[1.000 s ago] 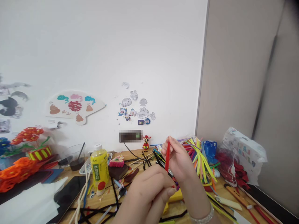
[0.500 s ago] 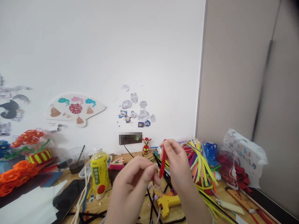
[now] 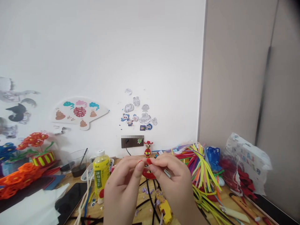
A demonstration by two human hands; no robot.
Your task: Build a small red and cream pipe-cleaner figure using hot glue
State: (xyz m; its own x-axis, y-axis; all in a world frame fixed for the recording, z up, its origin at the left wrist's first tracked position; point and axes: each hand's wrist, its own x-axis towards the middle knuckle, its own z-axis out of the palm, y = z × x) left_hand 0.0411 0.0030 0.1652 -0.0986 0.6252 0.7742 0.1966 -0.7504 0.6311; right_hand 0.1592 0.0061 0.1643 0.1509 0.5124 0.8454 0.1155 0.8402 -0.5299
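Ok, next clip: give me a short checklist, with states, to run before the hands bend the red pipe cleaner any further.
1. Left hand pinches the red pipe cleaner: ok.
2. Right hand pinches it too: ok.
3. Pipe cleaner curved between the fingertips, not kinked: ok.
4. Its ends visible: cannot tell, fingers hide them.
5. Yellow bottle upright, apart from the hands: ok.
6. Glue gun clear of the hands: ok; whether hot, cannot tell.
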